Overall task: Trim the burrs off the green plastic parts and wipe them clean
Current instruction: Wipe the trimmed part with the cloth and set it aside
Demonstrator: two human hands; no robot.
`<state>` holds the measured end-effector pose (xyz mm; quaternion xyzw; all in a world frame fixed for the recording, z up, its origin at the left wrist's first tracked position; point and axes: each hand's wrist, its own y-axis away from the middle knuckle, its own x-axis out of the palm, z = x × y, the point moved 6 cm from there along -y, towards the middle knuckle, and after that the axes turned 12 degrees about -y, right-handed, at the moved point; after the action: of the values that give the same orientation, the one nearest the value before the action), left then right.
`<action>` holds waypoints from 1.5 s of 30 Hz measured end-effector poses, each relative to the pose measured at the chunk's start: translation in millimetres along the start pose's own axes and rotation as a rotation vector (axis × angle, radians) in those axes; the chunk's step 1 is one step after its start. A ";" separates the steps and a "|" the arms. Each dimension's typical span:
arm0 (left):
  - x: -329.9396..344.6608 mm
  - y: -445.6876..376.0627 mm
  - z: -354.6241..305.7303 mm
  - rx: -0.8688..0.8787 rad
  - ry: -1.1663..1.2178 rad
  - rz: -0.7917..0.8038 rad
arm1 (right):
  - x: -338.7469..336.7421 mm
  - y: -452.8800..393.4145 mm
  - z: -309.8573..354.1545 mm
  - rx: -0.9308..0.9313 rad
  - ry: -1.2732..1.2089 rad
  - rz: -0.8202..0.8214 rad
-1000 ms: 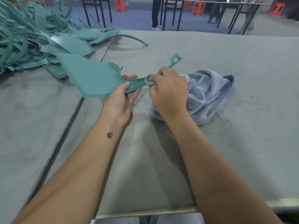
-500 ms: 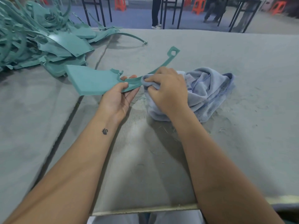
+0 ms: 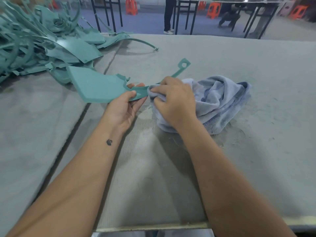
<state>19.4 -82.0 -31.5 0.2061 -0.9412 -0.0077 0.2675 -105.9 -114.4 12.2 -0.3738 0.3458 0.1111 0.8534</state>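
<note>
A grey counter (image 3: 239, 69) carries a heap of green plastic parts (image 3: 39, 43) at its far left. Both forearms reach forward, nearly parallel. The left hand (image 3: 123, 108), palm up, has its grip pinching one green part (image 3: 97, 89) just above the counter. The right hand (image 3: 174, 101), knuckles up, bunches a blue cloth (image 3: 222, 101) around that part's narrow arm.

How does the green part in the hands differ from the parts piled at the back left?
The held part is single and lifted off the table, gripped by the left hand, with the right hand pressing the blue cloth around its thin arm. The pile lies tangled, untouched. Both are the same teal-green plastic.
</note>
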 end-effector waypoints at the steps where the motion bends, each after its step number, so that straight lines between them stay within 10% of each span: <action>1: -1.1 0.1 -0.4 -0.002 0.004 0.000 | -2.6 -0.4 -2.7 0.012 -0.015 -0.022; 8: -6.5 1.5 0.3 -0.051 -0.008 -0.009 | -37.0 1.2 -44.6 0.351 -0.231 -0.294; 17: 0.6 -1.3 5.8 -0.025 0.025 -0.005 | 1.8 0.9 -8.8 0.157 -0.244 0.028; 34: -22.5 -2.0 -13.5 0.034 0.000 -0.102 | -64.8 31.2 -72.2 0.664 -0.825 -0.925; 45: -2.1 8.6 -5.9 -0.075 -0.146 0.110 | -16.7 4.1 -36.0 0.340 -0.699 -0.202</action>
<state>20.7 -72.7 -26.4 0.1428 -0.9672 -0.0432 0.2058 -138.2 -136.2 3.9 -0.1990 0.0096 0.0886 0.9760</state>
